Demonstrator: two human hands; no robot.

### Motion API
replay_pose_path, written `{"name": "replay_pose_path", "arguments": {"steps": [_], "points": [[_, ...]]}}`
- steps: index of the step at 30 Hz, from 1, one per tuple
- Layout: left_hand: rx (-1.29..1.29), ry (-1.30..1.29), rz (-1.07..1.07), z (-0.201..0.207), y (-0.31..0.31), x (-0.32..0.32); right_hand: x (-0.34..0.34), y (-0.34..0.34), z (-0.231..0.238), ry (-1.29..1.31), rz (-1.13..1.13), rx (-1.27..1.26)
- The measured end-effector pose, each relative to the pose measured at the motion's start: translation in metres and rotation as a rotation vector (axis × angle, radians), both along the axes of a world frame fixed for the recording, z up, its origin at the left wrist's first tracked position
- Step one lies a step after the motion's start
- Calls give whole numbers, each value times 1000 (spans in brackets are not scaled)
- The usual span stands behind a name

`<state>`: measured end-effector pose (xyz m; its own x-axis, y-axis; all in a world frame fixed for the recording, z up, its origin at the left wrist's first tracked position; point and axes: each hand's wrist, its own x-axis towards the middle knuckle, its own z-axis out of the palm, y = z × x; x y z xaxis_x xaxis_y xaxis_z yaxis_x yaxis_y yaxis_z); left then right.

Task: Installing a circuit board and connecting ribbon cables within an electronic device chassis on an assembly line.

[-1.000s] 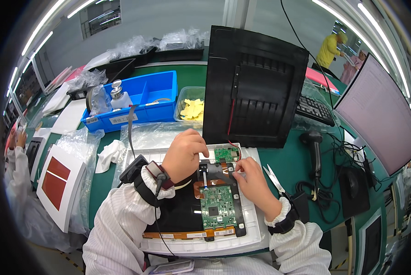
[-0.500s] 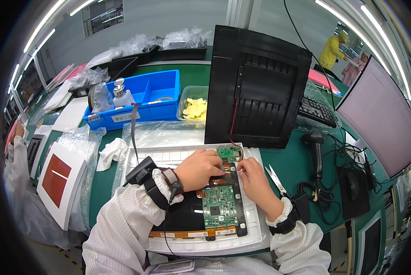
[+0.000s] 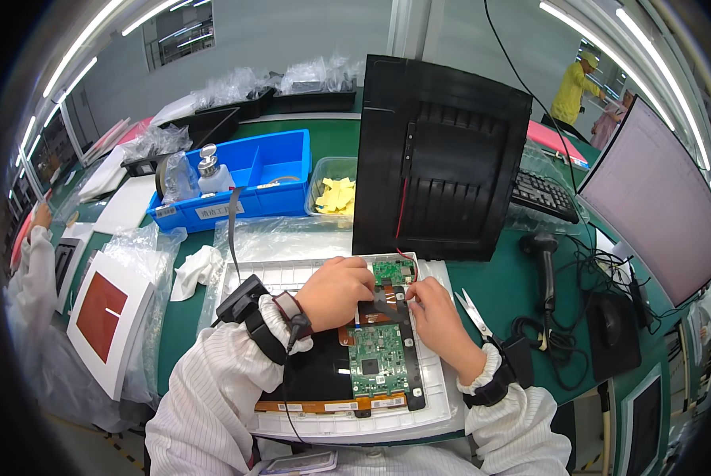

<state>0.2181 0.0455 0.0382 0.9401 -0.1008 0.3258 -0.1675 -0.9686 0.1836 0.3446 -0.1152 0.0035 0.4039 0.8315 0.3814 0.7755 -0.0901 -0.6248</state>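
In front of me lies a white panel frame (image 3: 439, 379) holding a black sheet (image 3: 312, 373), a large green circuit board (image 3: 383, 357) and a smaller green board (image 3: 387, 274) near the far edge. My left hand (image 3: 336, 292) is over the frame between the two boards. Its fingers curl closed at the end of a dark flat strip (image 3: 386, 301). Across from it, my right hand (image 3: 439, 313) is closed in a pinch by the right edge, close to a thin red wire (image 3: 403, 210). What sits between those fingertips is hidden.
A large black back cover (image 3: 443, 159) stands upright behind the frame. Scissors (image 3: 474, 312), a barcode scanner (image 3: 542, 270) and tangled cables lie to the right, beside a monitor (image 3: 657, 198). Back left are a blue bin (image 3: 280, 198) and a tub of yellow pieces (image 3: 332, 163).
Both hands stay over the same spot, with only slight finger shifts. The whole view has moved a little, and the upright black cover appears tilted slightly differently.
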Motion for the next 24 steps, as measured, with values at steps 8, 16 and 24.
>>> {"name": "replay_pose_path", "arguments": {"steps": [8, 16, 24], "points": [[-172, -222, 71, 68, -1, -45, -3, -5, 7, -27, 17, -57], [-30, 9, 160, 28, 4, -89, -1, -27, 31, -65, -7, -51], [-99, -52, 231, 5, 7, -93, 20, -109, 42, -220, -309, -193]]}}
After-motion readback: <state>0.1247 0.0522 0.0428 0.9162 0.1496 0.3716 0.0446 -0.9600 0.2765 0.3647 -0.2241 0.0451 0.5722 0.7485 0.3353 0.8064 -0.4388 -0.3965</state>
